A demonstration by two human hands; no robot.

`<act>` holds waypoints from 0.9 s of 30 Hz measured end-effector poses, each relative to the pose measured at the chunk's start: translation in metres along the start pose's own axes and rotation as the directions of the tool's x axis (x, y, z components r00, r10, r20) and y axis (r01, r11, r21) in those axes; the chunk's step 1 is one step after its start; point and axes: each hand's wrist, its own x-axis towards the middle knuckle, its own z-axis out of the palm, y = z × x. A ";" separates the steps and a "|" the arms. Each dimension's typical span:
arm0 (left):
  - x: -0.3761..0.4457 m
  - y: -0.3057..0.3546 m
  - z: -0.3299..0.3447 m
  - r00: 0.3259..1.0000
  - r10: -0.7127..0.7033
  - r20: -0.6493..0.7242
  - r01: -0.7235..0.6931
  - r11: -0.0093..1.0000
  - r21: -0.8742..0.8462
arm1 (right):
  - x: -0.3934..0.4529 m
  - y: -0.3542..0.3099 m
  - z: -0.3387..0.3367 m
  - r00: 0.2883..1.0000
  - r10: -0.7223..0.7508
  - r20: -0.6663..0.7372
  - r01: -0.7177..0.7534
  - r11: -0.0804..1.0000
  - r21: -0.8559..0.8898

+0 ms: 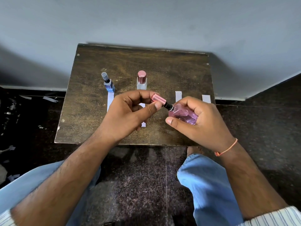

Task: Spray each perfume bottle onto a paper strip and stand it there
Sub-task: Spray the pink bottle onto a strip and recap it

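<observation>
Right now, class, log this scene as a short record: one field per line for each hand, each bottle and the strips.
left hand: pinches pink cap, just off the nozzle
right hand: holds pink bottle, tilted, nozzle towards the cap
blue bottle: upright at far end of its strip, capped
clear bottle: upright on the table, capped
bare strips: two at right, no bottle on either

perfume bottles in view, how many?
3. Blue bottle stands at the back left, on the far end of a strip. Clear bottle with mauve cap stands behind the left hand. Pink bottle is tilted in the right hand. None seems hidden.
</observation>
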 end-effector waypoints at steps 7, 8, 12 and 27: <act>0.001 0.002 0.011 0.997 -0.003 0.078 0.005 1.000 -0.028 | -0.002 0.009 -0.002 1.000 0.026 0.003 -0.026 0.999 0.046; 0.001 0.002 0.012 0.996 0.001 0.089 0.000 1.000 -0.012 | -0.002 0.010 -0.003 1.000 0.016 0.007 -0.016 0.999 0.034; 0.002 -0.001 0.013 0.992 0.054 0.117 -0.064 0.994 0.085 | -0.004 0.011 -0.001 0.999 -0.025 0.030 0.025 1.000 -0.007; -0.001 0.002 0.006 0.973 0.046 0.227 -0.061 0.996 0.060 | 0.001 0.004 0.008 0.998 -0.029 0.049 0.020 0.983 0.184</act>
